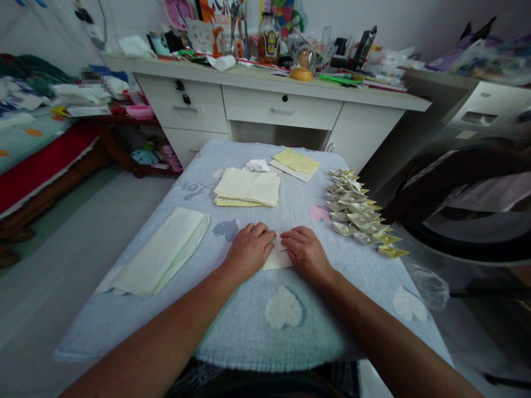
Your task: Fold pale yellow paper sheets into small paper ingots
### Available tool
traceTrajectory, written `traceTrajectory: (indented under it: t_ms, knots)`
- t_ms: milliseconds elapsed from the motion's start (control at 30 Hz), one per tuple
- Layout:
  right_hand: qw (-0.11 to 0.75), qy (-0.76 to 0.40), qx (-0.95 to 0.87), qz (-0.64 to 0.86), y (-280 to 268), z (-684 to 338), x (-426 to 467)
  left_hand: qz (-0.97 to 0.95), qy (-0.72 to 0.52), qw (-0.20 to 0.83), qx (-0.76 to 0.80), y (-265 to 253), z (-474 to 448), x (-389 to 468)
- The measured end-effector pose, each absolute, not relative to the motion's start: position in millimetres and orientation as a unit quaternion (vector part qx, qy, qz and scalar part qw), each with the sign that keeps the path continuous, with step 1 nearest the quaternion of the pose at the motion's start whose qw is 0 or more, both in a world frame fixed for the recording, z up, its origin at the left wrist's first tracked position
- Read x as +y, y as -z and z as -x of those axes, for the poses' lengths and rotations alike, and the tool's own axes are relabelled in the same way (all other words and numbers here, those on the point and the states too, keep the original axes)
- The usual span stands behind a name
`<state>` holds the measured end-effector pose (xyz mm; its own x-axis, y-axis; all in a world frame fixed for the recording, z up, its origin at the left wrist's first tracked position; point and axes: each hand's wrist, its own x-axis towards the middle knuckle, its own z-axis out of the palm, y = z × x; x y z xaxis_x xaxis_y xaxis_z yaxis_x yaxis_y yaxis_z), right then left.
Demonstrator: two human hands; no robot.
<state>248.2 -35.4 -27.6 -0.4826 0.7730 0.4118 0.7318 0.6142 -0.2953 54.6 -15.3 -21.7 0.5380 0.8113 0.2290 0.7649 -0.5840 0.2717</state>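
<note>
A small cream sheet of paper [277, 262] lies on the cloth-covered table between my hands, partly folded at its upper edge. My left hand [251, 243] presses on its left side, fingers bent and close together over the fold. On the right side, my right hand [307, 251] pinches the paper's edge with curled fingers. The hands hide much of the sheet. Just beyond them sits a stack of cream and yellow paper [248, 187]. To the right stand rows of folded paper boats [357, 207], pale and yellow.
A long folded bundle of pale paper [161, 254] lies on the left of the table [232, 342]. At the far edge are a crumpled white tissue [256, 165] and yellow sheets [296, 161]. Behind stands a cluttered white desk [286, 108]; a washing machine [489, 110] is at right.
</note>
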Motion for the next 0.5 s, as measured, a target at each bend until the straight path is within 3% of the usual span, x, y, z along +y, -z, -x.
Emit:
traceTrajectory:
  t_ms: [500]
  knots:
    - [0.222, -0.009, -0.881, 0.417, 27.9, -249.7, -38.5, -0.869, -0.188, 0.098, 0.447, 27.5, -52.9, -11.6]
